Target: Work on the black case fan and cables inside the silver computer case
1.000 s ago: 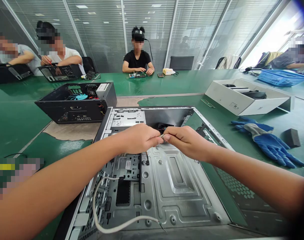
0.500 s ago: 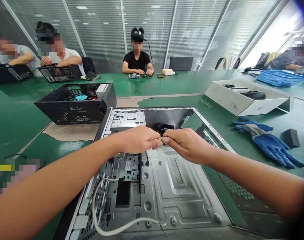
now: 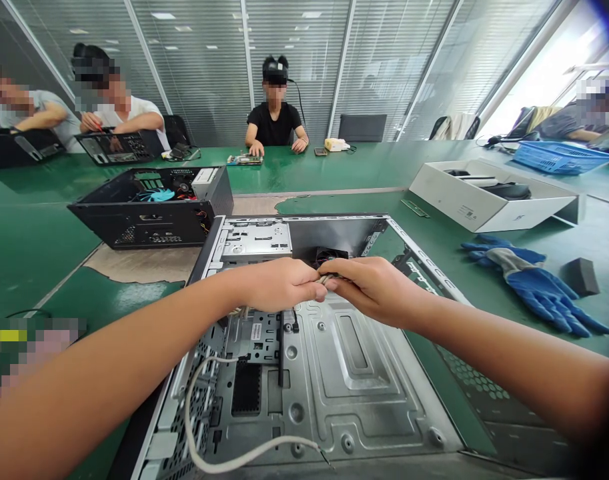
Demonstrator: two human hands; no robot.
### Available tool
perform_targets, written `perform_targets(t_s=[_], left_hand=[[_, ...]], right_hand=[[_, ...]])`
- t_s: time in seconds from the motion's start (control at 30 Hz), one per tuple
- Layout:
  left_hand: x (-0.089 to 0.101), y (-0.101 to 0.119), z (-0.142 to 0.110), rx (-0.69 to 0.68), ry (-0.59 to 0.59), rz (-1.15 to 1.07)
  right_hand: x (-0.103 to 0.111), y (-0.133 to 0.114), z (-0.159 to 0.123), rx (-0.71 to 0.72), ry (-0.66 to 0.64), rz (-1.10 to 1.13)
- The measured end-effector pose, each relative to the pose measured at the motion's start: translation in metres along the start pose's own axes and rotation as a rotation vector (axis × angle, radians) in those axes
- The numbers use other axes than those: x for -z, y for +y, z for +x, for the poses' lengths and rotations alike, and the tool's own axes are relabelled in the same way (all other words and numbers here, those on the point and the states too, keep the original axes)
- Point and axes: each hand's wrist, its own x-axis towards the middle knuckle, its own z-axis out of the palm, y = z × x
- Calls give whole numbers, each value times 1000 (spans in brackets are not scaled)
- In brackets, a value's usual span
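My left hand (image 3: 289, 285) and my right hand (image 3: 371, 287) meet above an opened computer case (image 3: 357, 407), both pinching a thin, light-coloured cable (image 3: 326, 279). Only a short twisted stretch of it shows between the fingertips; the rest is hidden by the hands. Below them, the case lies flat with its bare metal panel facing up. A drive bracket (image 3: 258, 333) is fixed toward its left side. Across the lower left of the case loops a white cable (image 3: 189, 417), its end with thin bare wires lying near the front edge.
Behind to the left stands a black computer case (image 3: 159, 229) with a blue fan. At right are a white box (image 3: 489, 203), blue gloves (image 3: 539, 287), a dark block (image 3: 581, 277) and a green memory stick (image 3: 415, 209). Several people sit around the table, one touching a circuit board (image 3: 244, 160).
My right fingertips have shifted slightly left over the cable, and more of it shows between my hands. Across the table, a person's hand has slid the circuit board left.
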Motion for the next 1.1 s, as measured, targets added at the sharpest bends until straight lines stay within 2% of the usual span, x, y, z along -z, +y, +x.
perform_targets(t_s=[0.1,0.2,0.37,0.53,0.63,0.73,0.93,1.0,1.1], left_hand=[[2,-1,0,46,-58,7],[3,-2,-1,18,-87,-5],[-1,1,0,-8,4,248],[-6,6,0,32,57,441],[-6,6,-1,74,91,451],[-5,4,-2,61,139,372],[0,1,-4,-18,126,170],[1,1,-3,-24,115,170],[0,1,-3,-19,107,266]], right_hand=[[-1,0,0,50,10,-57],[-2,-1,2,42,-45,-59],[0,-4,4,-73,-173,76],[4,-4,5,-126,-205,253],[5,-4,5,-164,-180,268],[4,-5,3,-160,-101,178],[1,0,-2,-7,53,61],[0,2,-3,32,67,36],[0,2,-3,-5,47,7]])
